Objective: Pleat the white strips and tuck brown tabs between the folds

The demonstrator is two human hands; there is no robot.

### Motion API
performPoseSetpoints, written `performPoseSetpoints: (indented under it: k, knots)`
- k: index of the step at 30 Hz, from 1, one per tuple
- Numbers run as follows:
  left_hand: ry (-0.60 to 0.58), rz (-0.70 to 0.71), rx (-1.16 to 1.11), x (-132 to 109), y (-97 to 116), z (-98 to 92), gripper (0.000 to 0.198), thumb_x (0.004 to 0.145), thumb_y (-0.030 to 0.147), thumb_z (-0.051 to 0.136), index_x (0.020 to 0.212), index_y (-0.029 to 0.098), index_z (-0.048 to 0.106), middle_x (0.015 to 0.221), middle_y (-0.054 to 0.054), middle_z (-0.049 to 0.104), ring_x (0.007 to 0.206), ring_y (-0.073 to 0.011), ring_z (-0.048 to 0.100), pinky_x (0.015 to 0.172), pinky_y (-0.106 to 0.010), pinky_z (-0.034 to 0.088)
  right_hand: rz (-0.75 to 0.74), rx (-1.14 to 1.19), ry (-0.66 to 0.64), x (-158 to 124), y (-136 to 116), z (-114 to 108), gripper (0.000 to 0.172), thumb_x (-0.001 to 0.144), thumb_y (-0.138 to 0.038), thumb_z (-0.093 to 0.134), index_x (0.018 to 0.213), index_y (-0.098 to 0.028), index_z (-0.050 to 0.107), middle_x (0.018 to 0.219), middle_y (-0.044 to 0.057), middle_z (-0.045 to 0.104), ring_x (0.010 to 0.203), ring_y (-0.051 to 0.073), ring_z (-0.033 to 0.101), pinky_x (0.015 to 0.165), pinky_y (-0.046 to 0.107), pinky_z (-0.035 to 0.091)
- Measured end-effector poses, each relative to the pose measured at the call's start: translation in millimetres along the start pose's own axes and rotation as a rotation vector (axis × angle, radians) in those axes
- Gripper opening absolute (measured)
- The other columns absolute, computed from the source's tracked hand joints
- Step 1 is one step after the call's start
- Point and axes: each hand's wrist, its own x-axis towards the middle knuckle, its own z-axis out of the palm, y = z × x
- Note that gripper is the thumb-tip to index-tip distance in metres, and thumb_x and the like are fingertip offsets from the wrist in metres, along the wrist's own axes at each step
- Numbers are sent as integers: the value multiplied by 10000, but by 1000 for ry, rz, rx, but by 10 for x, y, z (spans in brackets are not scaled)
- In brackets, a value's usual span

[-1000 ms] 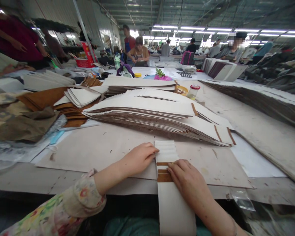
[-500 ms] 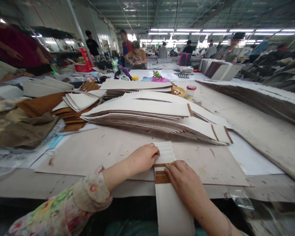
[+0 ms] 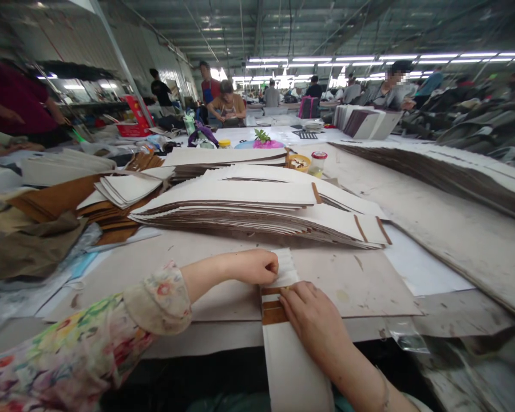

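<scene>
A long white strip [image 3: 296, 366] of leather-like sheet hangs over the table's front edge towards me. Brown bands [image 3: 274, 316] cross it, where its brown underside seems folded over. My right hand [image 3: 315, 320] holds the strip from the right, fingertips pressed on the bands and thumb hidden. Beyond the bands, my left hand [image 3: 260, 266] is closed in a fist at the left side of a ribbed white piece [image 3: 286, 269]. Whatever its fingers hold is hidden.
A fanned stack of white strips [image 3: 240, 197] with brown undersides lies ahead. Brown pieces [image 3: 111, 223] and olive cloth [image 3: 38, 246] lie left. A yellow bowl [image 3: 299, 163] and a red-lidded jar [image 3: 317, 164] stand behind the stack. Another tall stack [image 3: 446, 163] is at right. Co-workers are farther back.
The view has shifted a little to the right. My left hand has turned and curled into a tighter fist; my right hand stays on the brown bands.
</scene>
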Motion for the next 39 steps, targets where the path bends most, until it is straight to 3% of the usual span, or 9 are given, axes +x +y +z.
performPoseSetpoints:
  k: [2, 5, 8, 12, 15, 19, 26, 32, 39]
  knots:
    - [-21, -4, -101, 13, -15, 9, 235, 738, 174, 451, 940, 149, 568, 736, 1, 599, 643, -121, 515, 567, -198, 386, -6, 3, 24, -8, 2, 11, 137, 852, -142, 435, 851, -186, 565, 727, 34, 530, 728, 186, 495, 655, 313, 374]
    - [-32, -10, -437, 41, -8, 40, 408, 766, 238, 460, 1165, 153, 440, 879, -26, 608, 760, -137, 532, 707, -237, 408, -18, 20, 58, -23, 5, 32, 134, 854, -146, 433, 864, -180, 563, 724, 33, 529, 754, 184, 499, 683, 313, 373]
    - [-92, 16, -703, 100, 46, 79, 525, 712, 155, 480, 1224, 135, 368, 966, -51, 598, 808, -137, 526, 792, -268, 380, 1, 28, 57, -31, 4, 47, 129, 852, -154, 438, 858, -178, 565, 747, 41, 540, 772, 189, 503, 693, 319, 375]
    - [-115, 65, -789, 221, 96, 149, 588, 650, 85, 486, 1223, 136, 363, 1024, -58, 570, 827, -122, 527, 808, -262, 373, 15, 20, 52, -29, -3, 51, 128, 849, -158, 443, 838, -181, 568, 769, 42, 554, 762, 190, 506, 689, 328, 383]
    - [-34, 52, -656, 291, 72, 207, 543, 631, 79, 513, 1167, 126, 435, 969, -46, 567, 811, -123, 528, 764, -238, 395, 11, 36, 69, -24, -6, 49, 134, 846, -160, 445, 809, -181, 572, 752, 34, 560, 732, 190, 505, 672, 331, 392]
    - [86, 26, -269, 300, 30, 258, 320, 603, 102, 566, 920, 133, 593, 784, -6, 588, 686, -133, 520, 638, -221, 405, 18, 68, 78, -23, -5, 50, 138, 846, -161, 448, 808, -175, 580, 738, 32, 564, 728, 187, 510, 672, 330, 402]
    - [256, 87, -29, 206, 96, 311, 201, 650, 91, 531, 816, 163, 617, 800, -12, 580, 737, -147, 527, 657, -226, 410, 30, 81, 88, -37, -10, 43, 151, 853, -164, 436, 812, -170, 582, 752, 36, 568, 736, 185, 517, 667, 328, 403]
    - [287, 226, 130, 138, 143, 363, 204, 750, 71, 467, 862, 161, 612, 847, -29, 577, 826, -150, 521, 755, -238, 413, 24, 79, 124, -42, -8, 31, 128, 837, -161, 460, 797, -170, 582, 758, 37, 581, 722, 182, 524, 646, 322, 408]
    - [249, 274, 278, 100, 169, 391, 198, 831, 104, 403, 890, 151, 586, 849, -40, 558, 810, -160, 495, 772, -267, 408, 23, 111, 125, -35, 3, 18, 137, 841, -166, 460, 820, -163, 595, 778, 45, 597, 725, 184, 541, 646, 323, 428]
